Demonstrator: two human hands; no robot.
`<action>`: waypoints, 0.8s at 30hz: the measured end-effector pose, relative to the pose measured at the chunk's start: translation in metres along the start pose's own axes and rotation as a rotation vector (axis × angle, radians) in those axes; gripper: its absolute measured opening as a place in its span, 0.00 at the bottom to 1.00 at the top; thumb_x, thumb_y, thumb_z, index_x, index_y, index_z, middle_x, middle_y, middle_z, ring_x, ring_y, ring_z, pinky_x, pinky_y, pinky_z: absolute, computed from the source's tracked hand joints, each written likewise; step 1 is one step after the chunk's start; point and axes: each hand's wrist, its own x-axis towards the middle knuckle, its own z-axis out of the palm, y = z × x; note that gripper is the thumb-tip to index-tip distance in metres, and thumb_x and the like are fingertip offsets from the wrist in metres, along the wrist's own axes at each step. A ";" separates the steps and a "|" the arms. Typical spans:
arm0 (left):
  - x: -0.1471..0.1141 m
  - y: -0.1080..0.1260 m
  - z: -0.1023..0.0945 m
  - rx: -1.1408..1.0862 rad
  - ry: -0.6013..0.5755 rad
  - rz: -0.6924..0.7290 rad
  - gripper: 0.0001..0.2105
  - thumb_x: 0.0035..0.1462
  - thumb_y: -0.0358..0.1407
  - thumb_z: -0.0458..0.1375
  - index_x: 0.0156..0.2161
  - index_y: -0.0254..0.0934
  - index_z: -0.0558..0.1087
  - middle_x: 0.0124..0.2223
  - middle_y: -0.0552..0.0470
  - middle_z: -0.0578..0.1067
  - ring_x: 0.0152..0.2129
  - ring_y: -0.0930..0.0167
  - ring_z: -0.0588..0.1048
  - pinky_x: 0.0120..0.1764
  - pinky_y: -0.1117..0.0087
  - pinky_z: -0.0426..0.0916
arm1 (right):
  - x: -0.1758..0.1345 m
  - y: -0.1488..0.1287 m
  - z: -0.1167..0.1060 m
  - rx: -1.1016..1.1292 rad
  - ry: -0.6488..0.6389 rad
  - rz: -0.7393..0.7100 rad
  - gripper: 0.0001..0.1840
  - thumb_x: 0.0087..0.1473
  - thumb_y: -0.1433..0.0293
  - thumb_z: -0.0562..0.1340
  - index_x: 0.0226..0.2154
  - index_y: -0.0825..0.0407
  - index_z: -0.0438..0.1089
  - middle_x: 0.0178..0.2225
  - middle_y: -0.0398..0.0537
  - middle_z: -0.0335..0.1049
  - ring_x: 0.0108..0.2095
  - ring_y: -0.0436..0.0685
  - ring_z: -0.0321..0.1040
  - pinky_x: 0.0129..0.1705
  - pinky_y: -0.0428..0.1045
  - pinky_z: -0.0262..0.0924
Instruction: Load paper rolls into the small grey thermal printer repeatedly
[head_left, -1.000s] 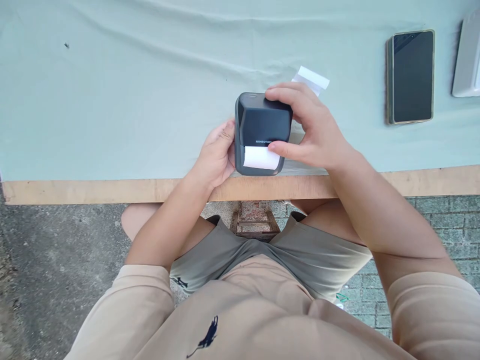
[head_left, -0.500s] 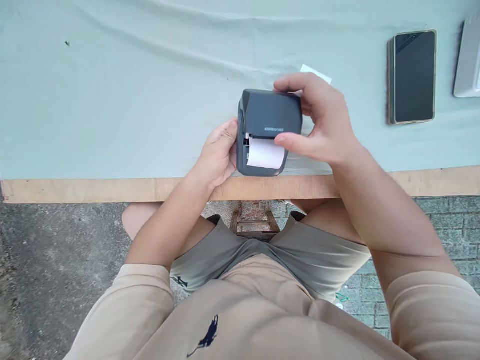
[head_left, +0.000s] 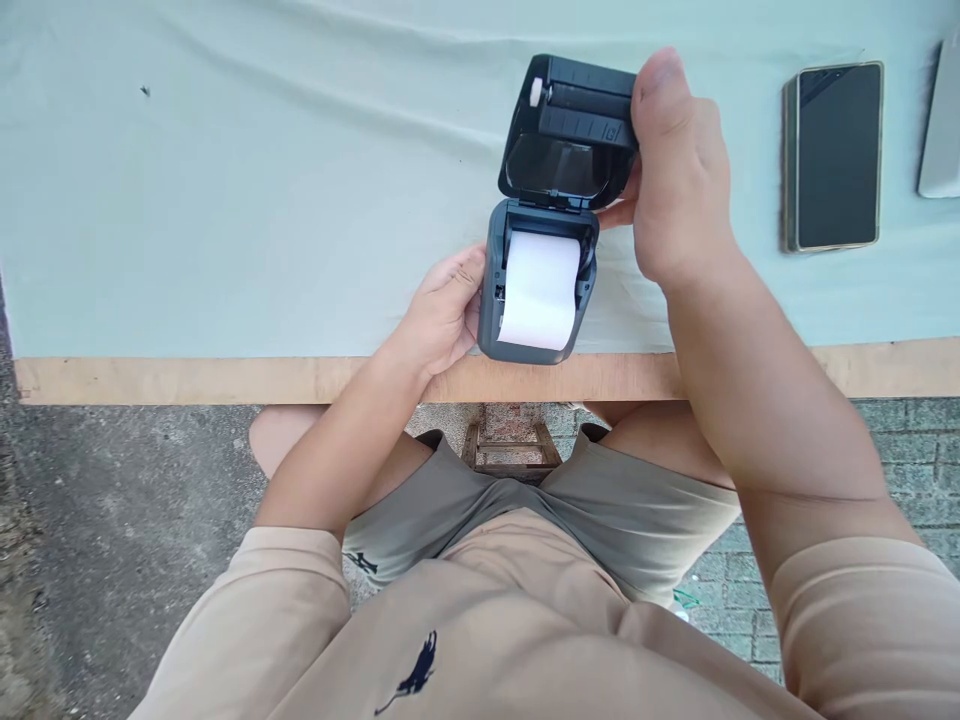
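A dark grey label printer is held over the table's near edge with its lid swung up and back. Inside the body lies a white paper roll, its loose end reaching toward the front. My left hand is closed around the printer's left side, the fingers partly hidden beneath it. At the lid's right edge, my right hand grips with the thumb on the near face; its other fingers are mostly hidden behind the lid.
A phone lies on top of a box-like thing to the right on the pale green cloth. A white object is cut off at the right border. The wooden table edge runs in front of my body.
The printer's lid has gone from closed to raised, uncovering the paper roll. My right hand has moved up and turned with the lid; my left hand keeps its hold.
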 end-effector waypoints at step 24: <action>0.006 -0.005 -0.005 0.015 0.052 0.038 0.10 0.73 0.40 0.58 0.41 0.39 0.77 0.43 0.52 0.85 0.54 0.62 0.85 0.54 0.62 0.84 | -0.036 -0.040 -0.011 -0.732 -0.199 -0.184 0.02 0.61 0.64 0.66 0.36 0.43 0.75 0.37 0.46 0.76 0.34 0.60 0.70 0.33 0.57 0.64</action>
